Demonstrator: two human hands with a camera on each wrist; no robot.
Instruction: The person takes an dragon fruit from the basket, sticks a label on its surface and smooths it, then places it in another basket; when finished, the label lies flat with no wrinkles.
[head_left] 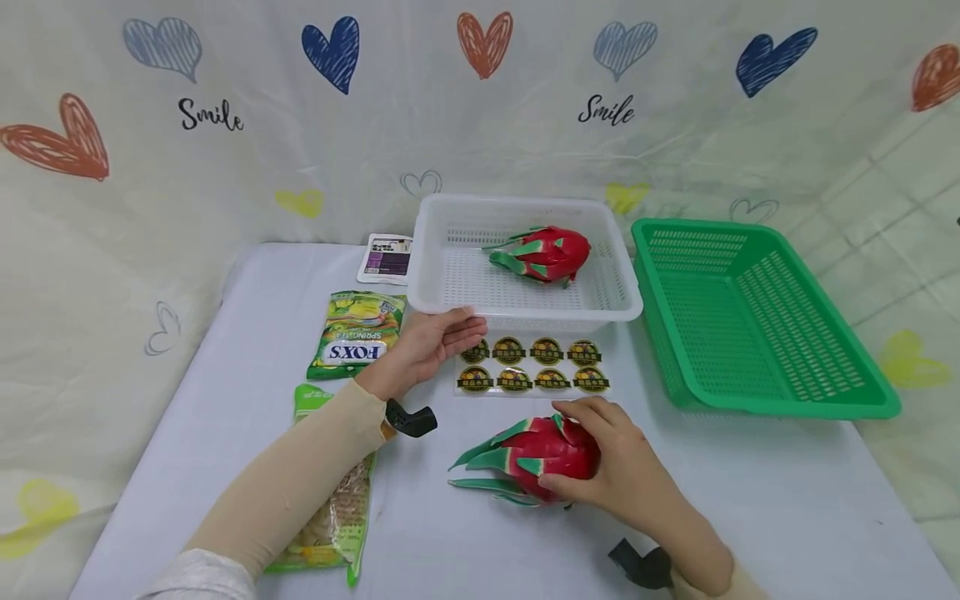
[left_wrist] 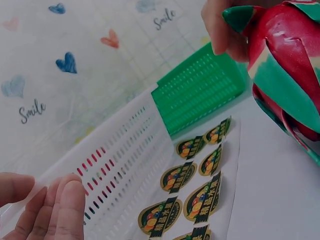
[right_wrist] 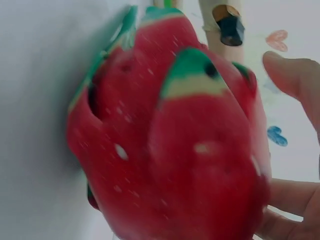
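Before me stands a white-covered counter [head_left: 420, 542]. Toward its near edge lies the red fruit [head_left: 547, 458], my right hand [head_left: 630, 467] curved round its blunt end, probably because leaves splay at the other. Beyond it, stickers [head_left: 514, 380] lie flat. My left hand [head_left: 431, 346] touches the white basket's [head_left: 555, 314] front rim, fingers nearly straight, perhaps steadying it; the second fruit [head_left: 555, 252] rests inside. Beside it, the green basket [head_left: 802, 407] takes the counter's far right corner.

It looks a staged booth: heart-printed sheeting [head_left: 420, 108] behind a white-covered table [head_left: 780, 500].
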